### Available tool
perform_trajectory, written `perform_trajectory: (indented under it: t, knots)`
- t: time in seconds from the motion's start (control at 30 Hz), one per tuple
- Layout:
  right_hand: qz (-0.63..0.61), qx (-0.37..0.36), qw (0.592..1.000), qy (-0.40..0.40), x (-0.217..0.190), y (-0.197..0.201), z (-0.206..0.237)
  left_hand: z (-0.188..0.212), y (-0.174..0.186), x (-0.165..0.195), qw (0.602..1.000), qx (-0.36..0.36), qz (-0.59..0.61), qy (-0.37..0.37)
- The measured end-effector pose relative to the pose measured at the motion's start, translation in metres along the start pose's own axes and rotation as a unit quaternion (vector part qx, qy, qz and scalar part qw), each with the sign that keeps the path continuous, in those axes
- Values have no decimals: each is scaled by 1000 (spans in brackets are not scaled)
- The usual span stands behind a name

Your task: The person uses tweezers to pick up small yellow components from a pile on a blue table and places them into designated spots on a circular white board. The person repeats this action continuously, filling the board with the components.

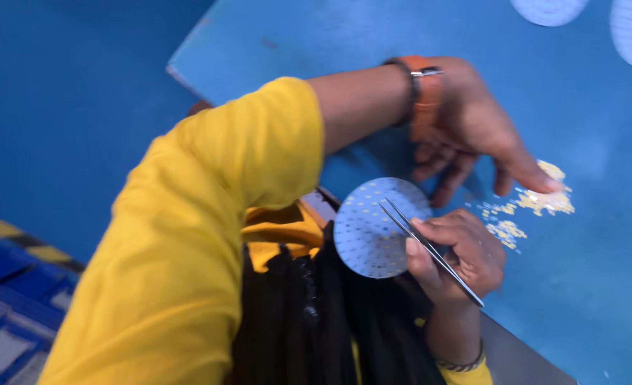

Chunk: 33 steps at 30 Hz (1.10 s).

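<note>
Right hand (465,257) clenched on tweezers (430,249) and thin, light, stiff round board (373,232); edge-hold safest. Left hand (473,128) released, fingertip on tiny loose chips (544,199).

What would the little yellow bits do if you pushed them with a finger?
The little yellow bits lie loose in a scattered heap on the blue table, so they would probably slide and spread easily. They look tiny beside the left hand touching them, so likely very light. Being that small, they may be fiddly for bare fingers.
</note>
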State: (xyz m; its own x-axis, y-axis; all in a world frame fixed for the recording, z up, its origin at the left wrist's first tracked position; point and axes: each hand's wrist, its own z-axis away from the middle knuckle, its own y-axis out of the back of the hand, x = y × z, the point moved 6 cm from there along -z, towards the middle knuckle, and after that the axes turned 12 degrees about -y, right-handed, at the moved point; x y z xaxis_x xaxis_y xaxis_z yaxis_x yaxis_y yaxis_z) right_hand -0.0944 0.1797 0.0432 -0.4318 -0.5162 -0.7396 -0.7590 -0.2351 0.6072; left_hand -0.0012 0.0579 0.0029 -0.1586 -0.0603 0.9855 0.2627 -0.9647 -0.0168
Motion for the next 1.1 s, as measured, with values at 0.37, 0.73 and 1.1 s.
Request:
perform_trajectory:
  t: [0.37, 0.73, 1.1]
  knots:
    - [48, 13, 998, -39, -7, 7, 21, -1, -1, -2, 1000, -2, 6, 25]
    - [84, -38, 996, 16, -28, -28, -1, -4, 2, 0, 999, 23, -12, -18]
    - [71, -39, 997, 9, -20, -29, -1, -6, 6, -4, 999, 26, -22, -23]
